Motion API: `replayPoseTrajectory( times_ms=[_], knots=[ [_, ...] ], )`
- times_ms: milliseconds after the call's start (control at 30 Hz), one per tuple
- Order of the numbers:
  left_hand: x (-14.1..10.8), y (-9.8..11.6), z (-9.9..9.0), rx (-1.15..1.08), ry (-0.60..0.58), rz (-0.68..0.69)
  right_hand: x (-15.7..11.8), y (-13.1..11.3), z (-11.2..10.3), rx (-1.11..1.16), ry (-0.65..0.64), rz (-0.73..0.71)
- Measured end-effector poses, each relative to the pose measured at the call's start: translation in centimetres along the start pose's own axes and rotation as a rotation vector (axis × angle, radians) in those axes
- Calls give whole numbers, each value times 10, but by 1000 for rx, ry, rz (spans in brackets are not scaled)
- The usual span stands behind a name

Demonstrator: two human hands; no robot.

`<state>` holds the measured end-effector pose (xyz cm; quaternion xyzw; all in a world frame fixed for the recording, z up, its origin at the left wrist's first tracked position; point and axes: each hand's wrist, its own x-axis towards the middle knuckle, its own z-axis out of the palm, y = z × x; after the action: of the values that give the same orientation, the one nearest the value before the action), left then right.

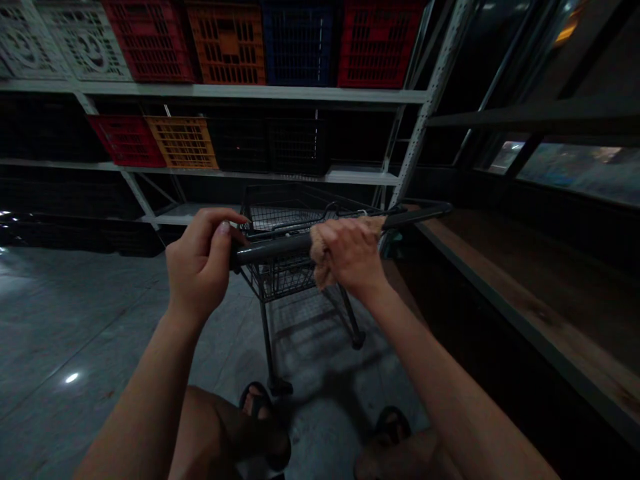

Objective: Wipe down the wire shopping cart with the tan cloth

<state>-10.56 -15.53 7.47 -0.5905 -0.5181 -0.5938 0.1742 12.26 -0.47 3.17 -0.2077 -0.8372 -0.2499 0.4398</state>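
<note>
A dark shopping cart (285, 283) with a wire basket stands in front of me, its grey handle (275, 249) running across the middle of the view. My left hand (203, 260) is curled at the handle's left end; some of its fingertips are hidden behind the bar. My right hand (353, 253) is closed over a tan cloth (320, 257), which it presses around the handle right of the middle. Part of the cloth hangs below the bar.
Metal shelving (255, 93) holds several plastic crates, among them a red crate (380, 43) and a yellow crate (184, 141). A wooden ledge (540, 307) runs along the right. My sandalled feet stand on the grey floor (115, 333), behind the cart's wheels.
</note>
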Motion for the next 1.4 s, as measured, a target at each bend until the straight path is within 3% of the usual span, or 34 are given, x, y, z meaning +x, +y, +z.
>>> replayPoseTrajectory(
  times_ms=[133, 200, 267, 367, 600, 700, 800, 967, 1033, 1100, 1200, 1333, 1400],
  knots=[
    [-3, -5, 8, -97, 70, -5, -30, 82, -11, -185, -16, 124],
    [-5, -5, 13, -140, 107, -29, -35, 100, -15, -221, -60, 177],
    [-6, -5, 18, -186, 144, -46, -34, 95, -16, -240, -72, 203],
    [-6, -4, 24, -239, 197, -76, -22, 52, -13, -249, -26, 160],
    [-6, -3, 27, -230, 275, -43, 37, -98, -4, -70, 61, -7],
    [-6, -8, 24, -267, 293, -5, 51, -123, -6, 13, 44, -43],
    [-5, -15, 20, -285, 278, 44, 45, -101, -8, 52, -5, -108],
    [-6, -14, 18, -237, 242, 45, 8, -6, -9, 17, -39, 69],
    [-7, -9, 16, -184, 183, 32, -2, 19, -10, -7, -15, 141],
    [-8, -1, 11, -63, 68, 44, -3, 25, -12, -25, -3, 198],
    [-3, 11, 2, 229, -148, 91, 8, -2, -16, -11, -63, 237],
    [12, 33, -2, 684, -466, 72, 33, -56, -15, 52, -164, 160],
    [21, 45, 1, 856, -609, 49, 43, -69, -13, 69, -201, 111]
  ],
)
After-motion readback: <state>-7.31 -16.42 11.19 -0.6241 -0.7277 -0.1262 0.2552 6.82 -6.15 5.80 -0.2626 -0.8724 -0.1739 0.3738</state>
